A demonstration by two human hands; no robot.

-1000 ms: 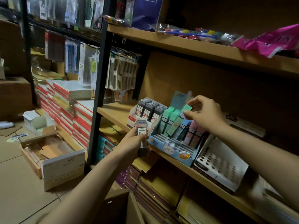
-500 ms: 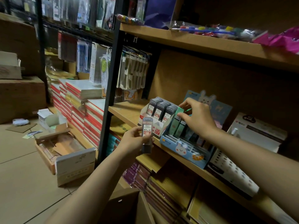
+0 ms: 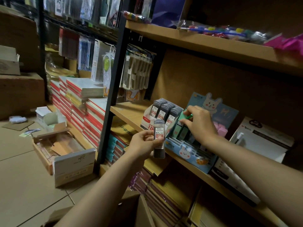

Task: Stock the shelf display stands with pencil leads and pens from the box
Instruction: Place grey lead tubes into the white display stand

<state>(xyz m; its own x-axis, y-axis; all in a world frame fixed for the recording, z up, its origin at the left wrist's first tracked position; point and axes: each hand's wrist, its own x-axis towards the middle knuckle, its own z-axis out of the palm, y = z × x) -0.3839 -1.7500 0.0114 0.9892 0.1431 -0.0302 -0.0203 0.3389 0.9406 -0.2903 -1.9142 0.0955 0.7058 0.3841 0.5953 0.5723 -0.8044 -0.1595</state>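
Observation:
My left hand [image 3: 143,145] holds a grey pencil lead case [image 3: 159,138] with a white and red label, upright, just in front of the shelf edge. My right hand [image 3: 200,122] reaches into the blue bunny display stand [image 3: 185,151] and pinches a green lead case [image 3: 183,116] among the standing green cases. To the left of that stand sits a white and red display stand [image 3: 147,119] with three rows of grey lead cases [image 3: 165,109]. Pink cases [image 3: 221,128] show behind my right wrist.
A white pen display stand [image 3: 255,145] sits right of the blue one on the wooden shelf [image 3: 129,112]. A black upright post [image 3: 113,89] stands at the left. Stacked notebooks [image 3: 85,104] and an open cardboard box [image 3: 65,151] sit on the floor. A carton [image 3: 131,208] lies below my arms.
My right hand lowered a green case into the blue stand and stays on it. The left hand keeps holding the grey case. The view shifted left and closer.

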